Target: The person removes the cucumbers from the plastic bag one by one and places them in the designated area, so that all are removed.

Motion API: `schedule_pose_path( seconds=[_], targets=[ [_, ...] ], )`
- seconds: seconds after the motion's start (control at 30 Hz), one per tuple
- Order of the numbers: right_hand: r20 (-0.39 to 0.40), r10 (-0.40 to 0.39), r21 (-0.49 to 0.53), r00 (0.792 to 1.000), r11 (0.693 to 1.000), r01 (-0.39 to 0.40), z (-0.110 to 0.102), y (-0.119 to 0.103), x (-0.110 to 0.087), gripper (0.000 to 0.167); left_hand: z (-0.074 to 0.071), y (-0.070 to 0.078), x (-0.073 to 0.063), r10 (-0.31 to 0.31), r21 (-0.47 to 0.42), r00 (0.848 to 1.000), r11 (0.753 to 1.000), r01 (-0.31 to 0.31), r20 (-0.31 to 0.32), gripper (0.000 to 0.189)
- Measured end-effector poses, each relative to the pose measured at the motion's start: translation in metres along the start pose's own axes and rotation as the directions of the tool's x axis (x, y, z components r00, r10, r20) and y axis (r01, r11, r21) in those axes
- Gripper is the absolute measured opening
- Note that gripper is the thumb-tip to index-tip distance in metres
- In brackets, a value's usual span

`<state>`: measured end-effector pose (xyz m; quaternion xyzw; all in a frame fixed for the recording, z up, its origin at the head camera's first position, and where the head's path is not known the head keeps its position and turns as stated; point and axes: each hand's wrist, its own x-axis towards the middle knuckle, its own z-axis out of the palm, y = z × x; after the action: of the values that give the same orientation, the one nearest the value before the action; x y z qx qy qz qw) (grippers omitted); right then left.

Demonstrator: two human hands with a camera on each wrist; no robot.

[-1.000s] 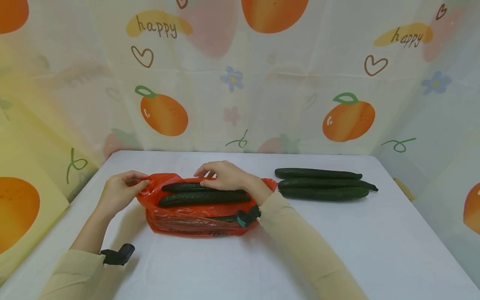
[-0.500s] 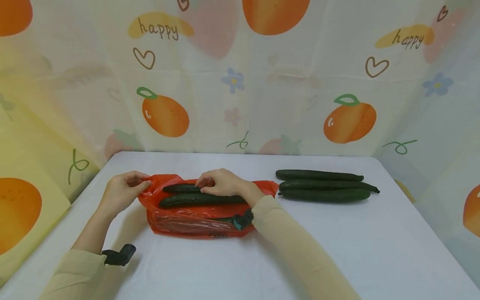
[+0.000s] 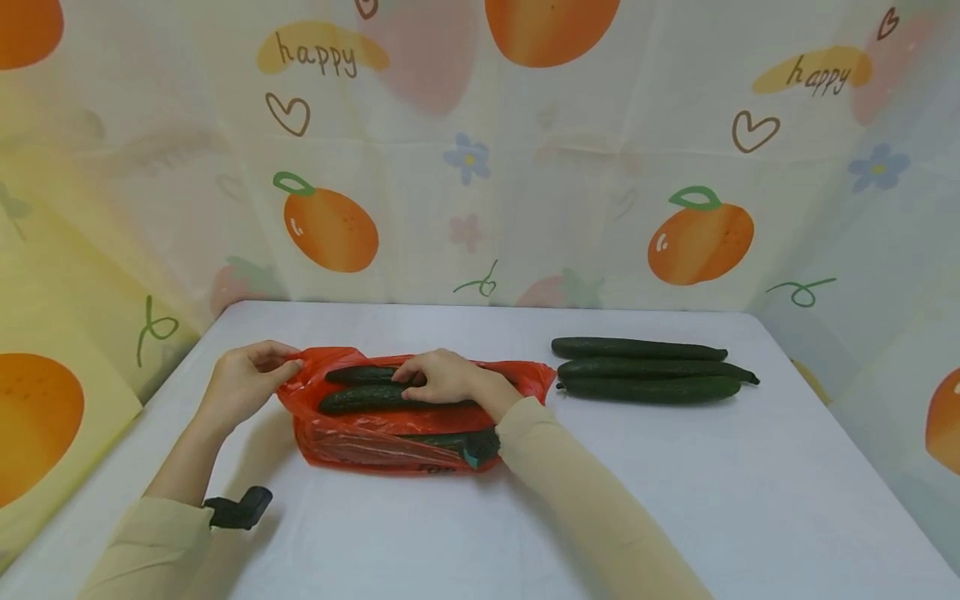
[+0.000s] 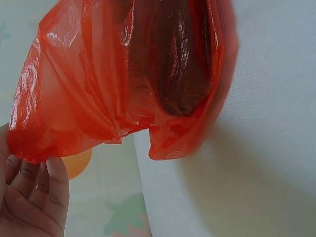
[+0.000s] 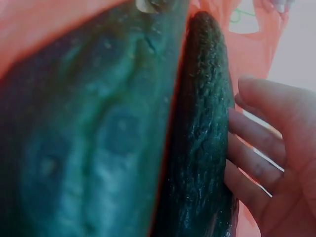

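A red plastic bag (image 3: 360, 454) lies on its side with its mouth spread, cucumbers inside. My left hand (image 3: 243, 383) pinches the bag's left edge between thumb and fingers; the left wrist view shows the red film (image 4: 79, 89) stretched up from those fingers. Over the bag's mouth is my right hand (image 3: 442, 375). In the right wrist view its fairly straight fingers touch the side of the middle cucumber (image 5: 202, 113), with fingertips hidden and thumb apart. Behind lies another cucumber (image 3: 360, 375), partly covered by the hand. A front cucumber (image 3: 431, 440) shows under the bag's fold.
Three more cucumbers (image 3: 645, 389) lie side by side on the white table (image 3: 675, 483), right of the bag. A fruit-printed curtain (image 3: 480, 167) hangs behind the table. Each wrist carries a small black camera (image 3: 240, 508).
My right hand has come down and slightly toward me, from above the back cucumber onto the cucumbers in the bag. My left hand keeps its pinch on the bag edge.
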<state>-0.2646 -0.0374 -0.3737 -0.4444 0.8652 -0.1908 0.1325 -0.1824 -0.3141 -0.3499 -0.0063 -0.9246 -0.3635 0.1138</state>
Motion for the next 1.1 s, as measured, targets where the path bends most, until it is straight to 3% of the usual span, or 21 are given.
schedule_pose_path(
  seconds=[0.17,0.53,1.1],
  targets=[
    [0.040,0.039,-0.051,0.998,0.998,-0.037,0.002,-0.004,-0.002,0.038,0.000,0.001,-0.001,0.005,0.008,1.000,1.000,-0.005,-0.002,0.026],
    [0.099,0.039,-0.104,0.994,0.994,-0.029,0.004,-0.008,-0.003,0.045,0.001,0.002,0.000,0.002,0.012,1.000,1.000,-0.002,0.006,0.026],
    [0.120,0.063,-0.189,0.991,0.981,-0.040,0.009,-0.013,0.000,0.045,0.001,-0.001,0.000,-0.001,0.015,1.000,1.000,0.001,0.005,0.027]
  ],
)
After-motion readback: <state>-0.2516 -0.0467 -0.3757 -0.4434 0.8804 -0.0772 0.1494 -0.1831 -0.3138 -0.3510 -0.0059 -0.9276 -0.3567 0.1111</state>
